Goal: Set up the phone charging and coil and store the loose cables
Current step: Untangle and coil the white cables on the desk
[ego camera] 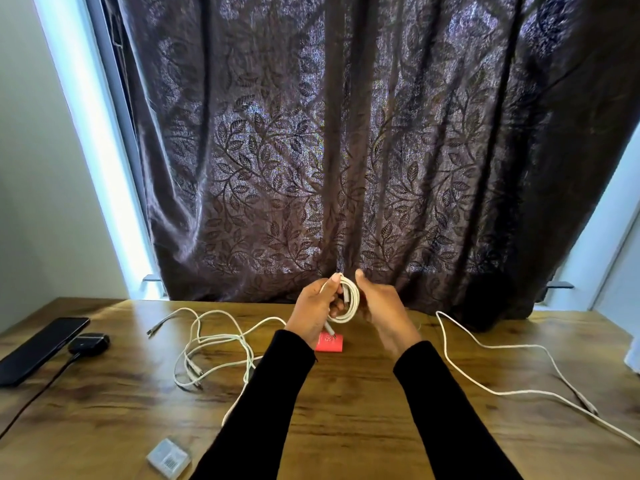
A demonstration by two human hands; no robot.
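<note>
A white cable wound into a small coil (350,301) is held up above the wooden desk (346,403). My left hand (313,311) grips the coil, its thumb on the top loop. My right hand (382,311) sits against the coil's right side, thumb raised; its fingers are hidden behind the coil. A loose tangle of white cable (211,344) lies to the left on the desk. Another long white cable (502,368) snakes across the right side. At far left a black phone (38,349) lies flat beside a black charger block (89,342).
A small red box (329,342) sits on the desk under my hands. A clear plastic case with a barcode (169,458) lies near the front edge. A dark leaf-patterned curtain (346,150) hangs behind the desk. A black lead (34,396) runs from the charger toward the left edge.
</note>
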